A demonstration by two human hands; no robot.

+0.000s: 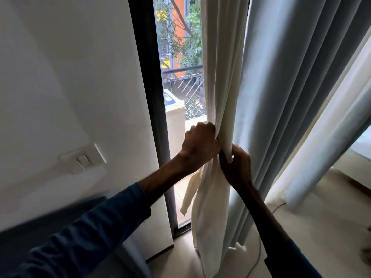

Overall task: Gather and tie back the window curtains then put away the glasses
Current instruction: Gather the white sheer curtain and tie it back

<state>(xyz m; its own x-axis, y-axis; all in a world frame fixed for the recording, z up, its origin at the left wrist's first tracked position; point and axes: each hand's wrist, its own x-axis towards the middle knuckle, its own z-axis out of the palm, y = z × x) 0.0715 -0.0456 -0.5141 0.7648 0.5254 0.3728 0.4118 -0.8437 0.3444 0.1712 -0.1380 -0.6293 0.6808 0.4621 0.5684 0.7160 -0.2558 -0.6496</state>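
A cream curtain (220, 81) hangs bunched at the right edge of the glass door (176, 81). My left hand (198, 146) grips the gathered cream folds from the left at about waist height. My right hand (237, 163) pinches the same bundle from the right, thumb on the front fold. A loose cream strip (189, 194) dangles below my left hand. A grey-blue curtain (291, 87) hangs just right of the cream one. No glasses are in view.
A white wall (70, 77) with a light switch (83, 160) lies to the left. A dark door frame (152, 109) borders the glass. A thin cable (278, 207) runs over the pale floor at the right. A balcony railing shows outside.
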